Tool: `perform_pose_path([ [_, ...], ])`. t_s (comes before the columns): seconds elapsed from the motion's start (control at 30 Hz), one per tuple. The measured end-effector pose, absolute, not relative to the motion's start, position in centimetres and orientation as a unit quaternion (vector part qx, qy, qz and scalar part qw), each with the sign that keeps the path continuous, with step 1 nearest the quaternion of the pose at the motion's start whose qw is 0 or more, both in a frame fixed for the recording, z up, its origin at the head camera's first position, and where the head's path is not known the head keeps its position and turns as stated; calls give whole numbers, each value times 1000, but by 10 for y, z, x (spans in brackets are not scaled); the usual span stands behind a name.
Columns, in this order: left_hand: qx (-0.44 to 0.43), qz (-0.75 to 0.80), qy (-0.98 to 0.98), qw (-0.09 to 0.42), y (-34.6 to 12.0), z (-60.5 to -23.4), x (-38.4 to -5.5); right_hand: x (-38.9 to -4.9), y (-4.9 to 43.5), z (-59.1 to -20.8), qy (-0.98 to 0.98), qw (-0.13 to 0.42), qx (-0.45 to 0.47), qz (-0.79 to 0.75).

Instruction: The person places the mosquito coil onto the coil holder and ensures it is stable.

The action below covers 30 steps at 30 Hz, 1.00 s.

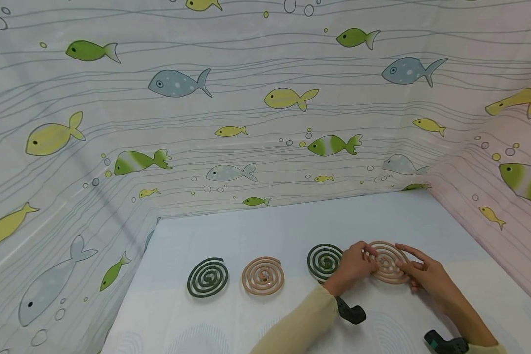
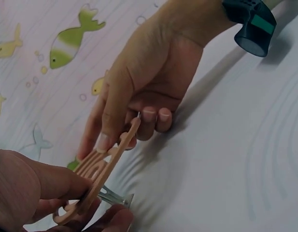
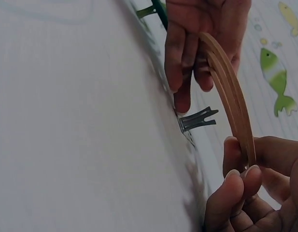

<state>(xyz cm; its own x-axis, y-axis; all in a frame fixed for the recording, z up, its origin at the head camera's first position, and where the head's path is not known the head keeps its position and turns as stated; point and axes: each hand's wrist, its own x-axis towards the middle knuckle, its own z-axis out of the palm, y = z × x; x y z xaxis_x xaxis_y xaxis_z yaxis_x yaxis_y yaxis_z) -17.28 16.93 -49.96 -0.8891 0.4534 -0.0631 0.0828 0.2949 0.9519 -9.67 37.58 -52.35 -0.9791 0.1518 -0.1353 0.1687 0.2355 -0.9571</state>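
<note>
A brown mosquito coil (image 1: 386,264) is tilted between the two hands, raised off the white table. My right hand (image 1: 431,278) pinches its right rim between thumb and fingers, as the right wrist view shows closely. The left hand (image 1: 356,265) has the opposite rim between its fingers, some above the coil and some below. Under the coil stands a small metal coil stand (image 3: 199,121) with a forked top; left fingertips are right at its base. Just left of the left hand is a dark green mosquito coil (image 1: 325,260), partly covered by that hand.
Farther left lie another dark green coil (image 1: 208,278) and another brown coil (image 1: 263,276). A fish-print sheet (image 1: 230,152) rises behind and at both sides of the table (image 1: 230,231). Each wrist wears a dark camera band.
</note>
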Motion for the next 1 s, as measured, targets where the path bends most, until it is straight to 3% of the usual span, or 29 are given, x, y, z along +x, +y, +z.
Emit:
perform_pose_path([
  [0.6,181,497,842,109,175,-494,-167,-96,376,-524,787,-3,87,-611],
  [1.0,178,464,860,117,176,-487,-166,-96,377,-525,795,-9,87,-601],
])
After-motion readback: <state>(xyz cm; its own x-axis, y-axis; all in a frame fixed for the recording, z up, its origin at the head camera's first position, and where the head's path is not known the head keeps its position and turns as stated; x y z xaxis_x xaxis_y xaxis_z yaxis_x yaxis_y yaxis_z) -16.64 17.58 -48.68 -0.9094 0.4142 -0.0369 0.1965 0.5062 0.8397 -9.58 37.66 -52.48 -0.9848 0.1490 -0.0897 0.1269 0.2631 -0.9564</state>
